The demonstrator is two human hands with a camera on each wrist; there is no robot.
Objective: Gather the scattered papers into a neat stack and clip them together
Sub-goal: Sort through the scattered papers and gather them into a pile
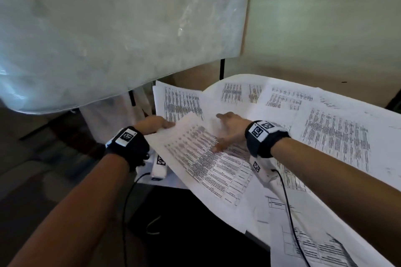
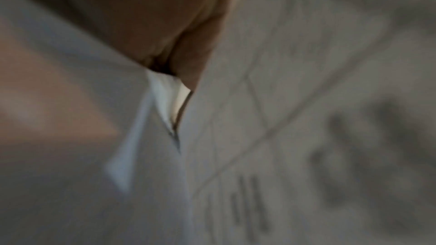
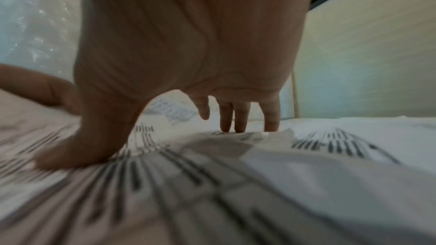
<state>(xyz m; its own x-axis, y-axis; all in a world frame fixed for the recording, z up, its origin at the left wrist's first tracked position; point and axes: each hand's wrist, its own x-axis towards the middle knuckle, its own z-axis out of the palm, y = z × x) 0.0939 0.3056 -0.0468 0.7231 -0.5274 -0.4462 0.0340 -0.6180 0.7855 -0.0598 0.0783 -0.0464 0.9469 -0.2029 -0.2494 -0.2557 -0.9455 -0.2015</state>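
Note:
Several printed white sheets lie scattered and overlapping over the table. One sheet with printed tables is tilted and lifted at its left edge. My left hand pinches that left edge, thumb on top; in the left wrist view the hand shows blurred against the paper. My right hand is spread over the same sheet, thumb pressed on the print. In the right wrist view its straight fingertips touch the papers and the thumb presses down. No clip shows in any view.
A large board wrapped in clear plastic leans behind the table at left. A pale wall rises at back right. Black cables run from both wristbands. A dark seat lies below the table's front edge.

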